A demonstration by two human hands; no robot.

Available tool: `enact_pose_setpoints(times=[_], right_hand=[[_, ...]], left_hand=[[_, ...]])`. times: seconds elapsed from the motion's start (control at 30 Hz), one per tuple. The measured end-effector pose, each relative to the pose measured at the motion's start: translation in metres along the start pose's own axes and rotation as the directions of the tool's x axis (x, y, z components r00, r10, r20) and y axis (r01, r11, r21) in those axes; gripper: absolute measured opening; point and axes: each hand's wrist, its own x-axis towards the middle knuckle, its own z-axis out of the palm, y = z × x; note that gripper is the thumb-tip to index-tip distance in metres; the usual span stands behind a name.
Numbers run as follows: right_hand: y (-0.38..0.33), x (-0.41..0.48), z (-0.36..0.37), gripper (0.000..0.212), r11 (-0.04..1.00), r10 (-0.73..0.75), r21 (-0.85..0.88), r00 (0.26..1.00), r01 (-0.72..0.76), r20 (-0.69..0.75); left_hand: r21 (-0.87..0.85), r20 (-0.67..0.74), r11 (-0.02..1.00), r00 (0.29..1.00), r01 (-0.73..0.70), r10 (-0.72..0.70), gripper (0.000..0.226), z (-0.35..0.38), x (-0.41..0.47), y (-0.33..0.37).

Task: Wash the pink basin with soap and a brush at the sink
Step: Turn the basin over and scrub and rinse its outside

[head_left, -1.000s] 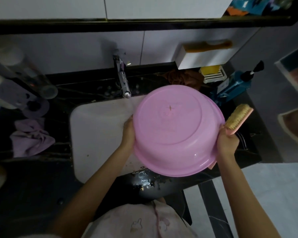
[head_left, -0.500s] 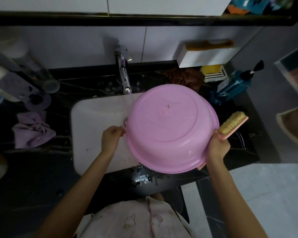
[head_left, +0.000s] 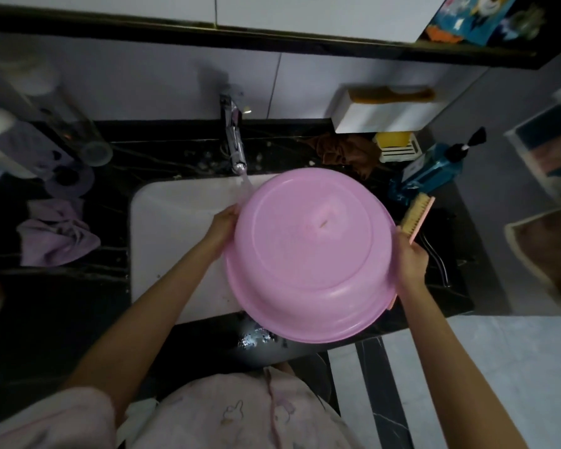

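- Basin (head_left: 311, 254) hung upturned over the sink (head_left: 175, 228), with water from the tap (head_left: 235, 147) hitting its rim.
- Left hand (head_left: 225, 222) gripped the rim; right hand (head_left: 410, 260) clutched the brush (head_left: 416, 217).
- Scrubbing seemingly remained.

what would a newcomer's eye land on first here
The big pink basin, bottom up, fills the middle, held over the white sink by the left hand and the right hand. The right hand also grips a brush at the basin's right edge, and the tap runs water onto its far left rim.
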Motion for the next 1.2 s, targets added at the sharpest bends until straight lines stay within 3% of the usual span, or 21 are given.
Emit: enact_pose_setpoints(times=[0.13, 0.23, 0.37, 0.47, 0.53, 0.6, 0.73, 0.8, 0.87, 0.93, 1.03, 1.1, 1.13, 1.2], right_hand=[[-0.003, 0.001, 0.010, 0.048, 1.000, 0.000, 0.030, 1.000, 0.000, 0.007], [-0.002, 0.003, 0.013, 0.043, 0.999, -0.037, -0.029, 0.998, 0.036, -0.044], [0.002, 0.004, 0.011, 0.035, 0.989, -0.101, -0.119, 0.992, 0.092, -0.075], [0.000, 0.003, 0.012, 0.031, 0.987, -0.128, -0.110, 0.988, 0.119, -0.084], [-0.001, 0.003, 0.013, 0.032, 0.989, -0.126, -0.091, 0.987, 0.117, -0.100], [0.000, 0.003, 0.014, 0.032, 0.984, -0.145, -0.118, 0.983, 0.131, -0.117], [0.005, 0.002, 0.014, 0.028, 0.978, -0.149, -0.168, 0.977, 0.123, -0.153], [0.010, 0.000, 0.015, 0.028, 0.977, -0.129, -0.186, 0.980, 0.101, -0.149], [0.017, -0.003, 0.017, 0.027, 0.976, -0.133, -0.190, 0.979, 0.103, -0.153], [0.019, -0.005, 0.020, 0.026, 0.977, -0.147, -0.175, 0.976, 0.119, -0.158], [0.014, -0.003, 0.020, 0.029, 0.979, -0.149, -0.166, 0.972, 0.119, -0.180], [0.014, -0.001, 0.019, 0.029, 0.976, -0.152, -0.180, 0.972, 0.119, -0.181], [0.016, 0.000, 0.017, 0.028, 0.976, -0.147, -0.188, 0.971, 0.111, -0.187], [0.019, 0.000, 0.017, 0.027, 0.976, -0.127, -0.197, 0.971, 0.087, -0.203]], left_hand=[[-0.040, 0.004, 0.999, 1.000, 0.029, -0.028, 0.019, 0.007, 0.017, 0.030], [-0.135, 0.074, 0.988, 0.995, 0.071, -0.061, 0.030, 0.014, 0.023, 0.038], [0.020, 0.248, 0.993, 0.962, -0.120, 0.111, 0.034, 0.022, 0.023, 0.044], [0.050, 0.189, 0.988, 0.973, -0.148, 0.136, 0.032, 0.023, 0.019, 0.043], [-0.045, 0.133, 0.999, 0.991, 0.007, -0.001, 0.025, 0.023, 0.017, 0.033], [-0.211, 0.054, 0.966, 0.989, 0.149, -0.141, 0.045, 0.026, 0.010, 0.015], [-0.331, 0.012, 0.937, 0.993, 0.114, -0.117, 0.029, 0.028, -0.010, 0.007], [-0.292, 0.008, 0.956, 0.999, 0.041, -0.040, 0.019, 0.024, 0.000, 0.017], [-0.240, 0.077, 0.971, 0.997, -0.005, 0.024, 0.024, 0.020, 0.008, 0.030], [-0.253, 0.045, 0.967, 0.999, 0.035, -0.025, 0.020, 0.017, 0.012, 0.026], [-0.332, -0.008, 0.929, 0.985, 0.162, -0.174, 0.038, 0.021, 0.002, 0.011], [-0.324, -0.024, 0.933, 0.985, 0.155, -0.172, 0.028, 0.023, -0.013, 0.003], [-0.294, -0.027, 0.946, 0.988, 0.138, -0.152, 0.023, 0.021, -0.022, -0.002], [-0.070, 0.001, 0.997, 0.999, 0.032, -0.032, 0.025, 0.006, -0.034, -0.015]])
